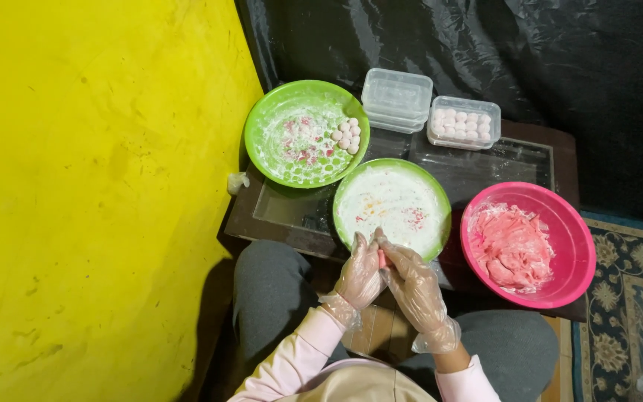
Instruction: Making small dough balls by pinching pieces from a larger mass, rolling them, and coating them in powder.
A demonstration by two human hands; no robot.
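Both of my hands wear clear plastic gloves and press together over the near rim of a green plate (351,186) dusted with white flour. A small pink piece of dough (382,258) sits pinched between my left hand (361,274) and my right hand (412,285). To the right stands a pink bowl (560,216) holding a mass of pink dough (512,247). A second green plate (262,134) farther back carries several small pale dough balls (347,135).
Stacked clear plastic boxes (397,98) and one clear box filled with pale balls (464,123) stand at the back of the dark low table (284,208). A yellow wall lies left, black plastic sheeting behind, a patterned rug (626,298) right.
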